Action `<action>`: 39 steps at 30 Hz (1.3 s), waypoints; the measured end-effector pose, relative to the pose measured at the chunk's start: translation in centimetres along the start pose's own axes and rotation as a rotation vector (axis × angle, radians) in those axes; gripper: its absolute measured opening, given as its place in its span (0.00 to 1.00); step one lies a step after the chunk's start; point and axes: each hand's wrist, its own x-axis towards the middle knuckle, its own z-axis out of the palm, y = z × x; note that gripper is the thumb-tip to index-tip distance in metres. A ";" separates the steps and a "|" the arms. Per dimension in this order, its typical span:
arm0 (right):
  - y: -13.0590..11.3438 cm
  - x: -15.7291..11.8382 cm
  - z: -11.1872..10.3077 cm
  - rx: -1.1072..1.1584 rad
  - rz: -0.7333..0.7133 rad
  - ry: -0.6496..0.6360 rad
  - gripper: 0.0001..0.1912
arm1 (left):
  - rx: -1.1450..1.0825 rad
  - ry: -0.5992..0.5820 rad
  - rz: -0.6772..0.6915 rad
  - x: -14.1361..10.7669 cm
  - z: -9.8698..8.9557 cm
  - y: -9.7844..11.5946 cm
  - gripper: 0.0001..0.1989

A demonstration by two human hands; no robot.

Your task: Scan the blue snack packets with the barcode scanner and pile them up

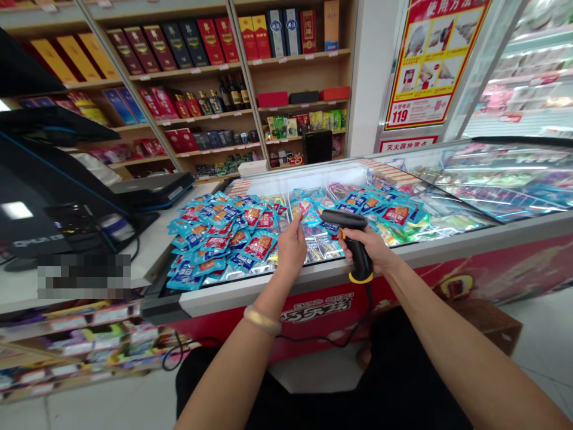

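My right hand is wrapped round the handle of a black and yellow barcode scanner, whose head points left over the glass freezer top. My left hand has its fingers closed at a small pink and blue packet in front of the scanner. Left of it lies a large pile of blue snack packets, some with red or dark blue labels. A second heap of similar packets rests on the glass beyond the scanner, to the right.
A checkout machine stands on the counter at the left. The scanner's black cable hangs down the freezer's red front. Shelves of boxes and bottles line the back. A brown box sits on the floor at right.
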 end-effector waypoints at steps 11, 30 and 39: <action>3.1 2.8 6.9 0.036 0.087 -0.131 0.11 | 0.703 0.049 0.008 -1.6 -7.1 -4.9 0.23; 1.4 2.0 3.6 0.194 0.091 -0.042 0.10 | 0.543 0.064 0.146 -1.5 -4.9 -2.9 0.25; -1.8 0.7 -3.9 0.165 -0.029 0.141 0.10 | 0.260 -0.295 0.088 1.3 4.4 3.0 0.33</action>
